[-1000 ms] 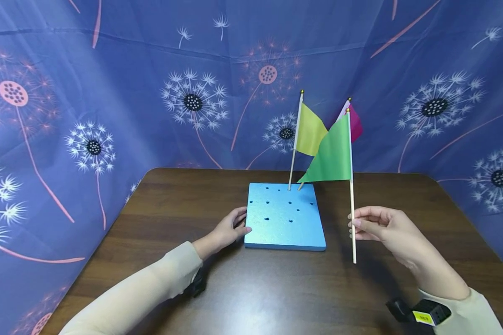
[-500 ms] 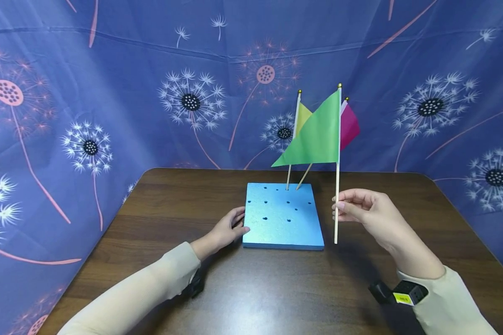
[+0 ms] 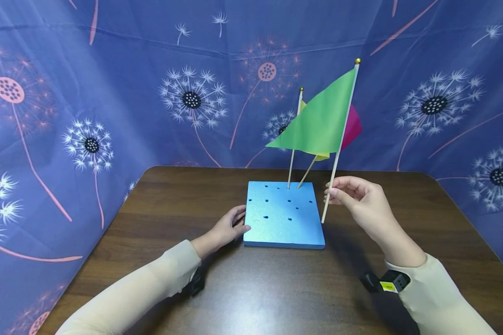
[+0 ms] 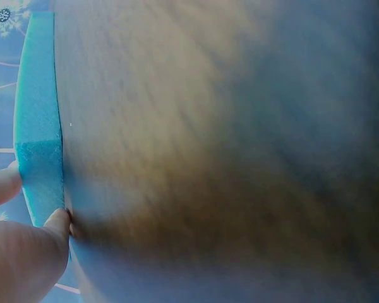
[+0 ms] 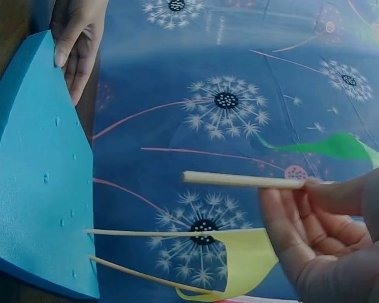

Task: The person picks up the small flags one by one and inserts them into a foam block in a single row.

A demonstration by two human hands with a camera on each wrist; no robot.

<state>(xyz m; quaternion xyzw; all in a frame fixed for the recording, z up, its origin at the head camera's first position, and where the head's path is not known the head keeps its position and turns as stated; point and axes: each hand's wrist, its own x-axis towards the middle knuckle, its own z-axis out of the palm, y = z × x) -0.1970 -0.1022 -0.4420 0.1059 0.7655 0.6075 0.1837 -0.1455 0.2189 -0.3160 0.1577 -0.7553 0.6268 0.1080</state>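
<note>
My right hand (image 3: 362,200) pinches the lower stick of a green flag (image 3: 322,118) between thumb and fingers. The stick leans to the right at its gold-tipped top, its bare lower end beside the right edge of a blue board (image 3: 281,230) with small holes. In the right wrist view that bare stick (image 5: 240,180) points towards the board, apart from it. My left hand (image 3: 224,230) holds the board's left edge, thumb at its rim. A yellow flag (image 5: 249,259) and a magenta flag (image 3: 352,128) stand in holes at the back, partly hidden by the green one.
The board lies on a dark brown wooden table (image 3: 184,195). Behind hangs a blue cloth (image 3: 130,60) with dandelion prints. A black camera (image 3: 394,281) sits on the right wrist. The magenta flag's stick tilts right.
My right hand has moved up and left with the green flag, whose stick has gone from upright to leaning right. My left hand stays at the board.
</note>
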